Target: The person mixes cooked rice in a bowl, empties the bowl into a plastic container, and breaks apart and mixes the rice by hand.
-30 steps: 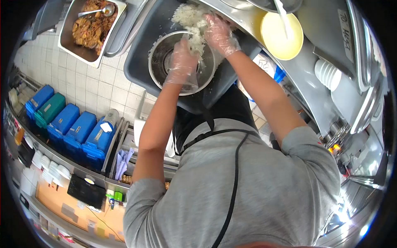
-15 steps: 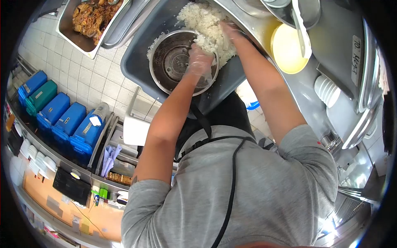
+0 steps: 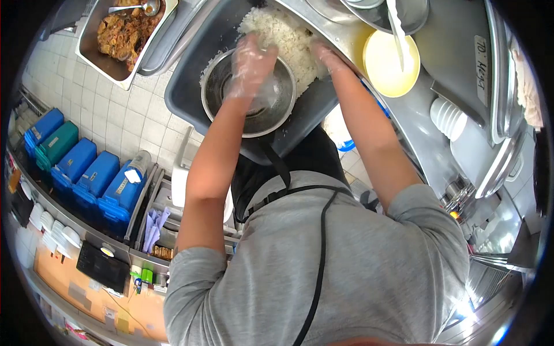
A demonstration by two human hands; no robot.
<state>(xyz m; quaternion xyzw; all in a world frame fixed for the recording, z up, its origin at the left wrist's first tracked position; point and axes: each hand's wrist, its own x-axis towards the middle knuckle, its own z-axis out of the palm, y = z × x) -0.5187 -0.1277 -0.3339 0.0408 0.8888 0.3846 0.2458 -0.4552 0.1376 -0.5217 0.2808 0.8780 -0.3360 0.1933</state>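
White cooked rice point(image 3: 291, 43) is heaped in the far and right part of a grey plastic tub point(image 3: 187, 101). A round metal bowl point(image 3: 276, 118) with a perforated-looking base sits in the tub, left of the heap. My left hand point(image 3: 253, 68), in a loose clear plastic glove, is above the bowl with its fingers apart, reaching to the near-left edge of the rice. My right hand point(image 3: 326, 56), also gloved, rests against the right side of the rice by the tub wall. Its fingertips are hidden at the rice.
A metal pan point(image 3: 124, 81) of brown stewed food with a ladle point(image 3: 151, 7) stands upper left. Right of the tub, a steel counter point(image 3: 404, 118) carries a yellow bowl point(image 3: 375, 57) with a white-handled utensil and stacked white cups point(image 3: 447, 121). Several blue bins point(image 3: 121, 193) line the left.
My left hand has moved from the bowl's right side up and left to the rice edge. My right hand has shifted slightly down along the rice. The view has turned slightly.
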